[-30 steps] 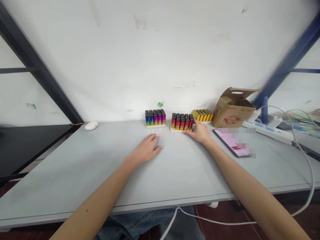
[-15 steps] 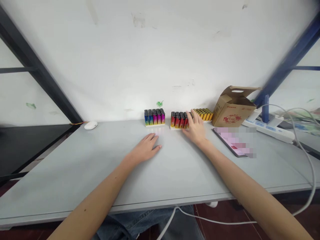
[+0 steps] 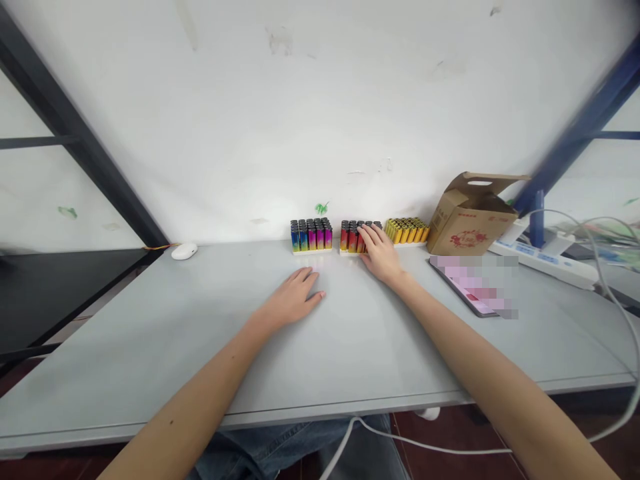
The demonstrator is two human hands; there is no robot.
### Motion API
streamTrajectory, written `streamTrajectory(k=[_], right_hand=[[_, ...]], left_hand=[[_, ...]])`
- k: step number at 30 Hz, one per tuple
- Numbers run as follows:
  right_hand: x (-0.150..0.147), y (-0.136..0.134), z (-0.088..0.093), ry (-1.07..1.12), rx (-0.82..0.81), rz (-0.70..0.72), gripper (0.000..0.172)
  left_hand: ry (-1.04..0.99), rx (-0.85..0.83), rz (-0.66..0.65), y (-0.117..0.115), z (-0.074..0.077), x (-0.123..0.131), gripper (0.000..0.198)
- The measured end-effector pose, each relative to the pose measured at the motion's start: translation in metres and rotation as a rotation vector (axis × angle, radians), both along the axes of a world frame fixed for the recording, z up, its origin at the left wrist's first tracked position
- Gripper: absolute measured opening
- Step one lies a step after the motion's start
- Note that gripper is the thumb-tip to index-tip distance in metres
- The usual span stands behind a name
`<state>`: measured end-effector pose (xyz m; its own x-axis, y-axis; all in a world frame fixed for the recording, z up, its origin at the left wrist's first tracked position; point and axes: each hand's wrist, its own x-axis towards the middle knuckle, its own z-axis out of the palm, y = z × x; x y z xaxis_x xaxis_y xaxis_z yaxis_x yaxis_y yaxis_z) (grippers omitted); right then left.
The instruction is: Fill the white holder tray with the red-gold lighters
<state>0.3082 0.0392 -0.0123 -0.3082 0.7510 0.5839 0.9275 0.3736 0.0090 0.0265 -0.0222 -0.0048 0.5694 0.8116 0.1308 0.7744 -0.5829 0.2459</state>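
Observation:
My right hand (image 3: 380,254) lies over the right part of a block of red-and-orange disposable lighters (image 3: 350,239), with its fingers spread on the lighter tops and hiding the lighters beneath them. My left hand (image 3: 293,298) rests flat on the grey table (image 3: 210,353), just in front of a block of rainbow-coloured lighters (image 3: 311,236). Nothing is in that hand. The lighters stand upright in rows on white trays. To the right, a block of yellow lighters (image 3: 407,231) stands next to my right hand, not touching it.
A brown cardboard box (image 3: 473,223) stands at the back right, beside a tablet or phone (image 3: 465,287) with a pixelated screen. Further right are a white power strip (image 3: 540,265) and loose cables. A white mouse (image 3: 185,251) lies at the back left, against a white wall.
My right hand has slid left from the right end of the red-and-orange block and now lies over its top. My left hand has not moved, and the view has shifted slightly.

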Motion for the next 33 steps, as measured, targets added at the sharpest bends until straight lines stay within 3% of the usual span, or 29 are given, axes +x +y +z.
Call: streamTrajectory(k=[8, 15, 24, 28, 33], right_hand=[[0.001, 0.017, 0.001, 0.014, 0.019, 0.030, 0.069], [-0.016, 0.025, 0.004, 0.094, 0.014, -0.106, 0.066], [-0.021, 0.030, 0.005, 0.065, 0.012, -0.168, 0.064], [-0.024, 0.028, 0.003, -0.010, 0.082, -0.168, 0.064], [-0.048, 0.012, 0.009, 0.052, 0.138, -0.081, 0.068]], left_hand=[[0.011, 0.014, 0.003, 0.003, -0.003, 0.000, 0.059], [-0.024, 0.035, -0.010, 0.003, -0.005, -0.001, 0.057], [-0.031, 0.054, -0.017, 0.003, -0.006, -0.001, 0.054], [-0.047, 0.076, -0.025, 0.003, -0.007, 0.000, 0.052], [-0.013, 0.069, -0.020, 0.001, -0.004, 0.000, 0.053]])
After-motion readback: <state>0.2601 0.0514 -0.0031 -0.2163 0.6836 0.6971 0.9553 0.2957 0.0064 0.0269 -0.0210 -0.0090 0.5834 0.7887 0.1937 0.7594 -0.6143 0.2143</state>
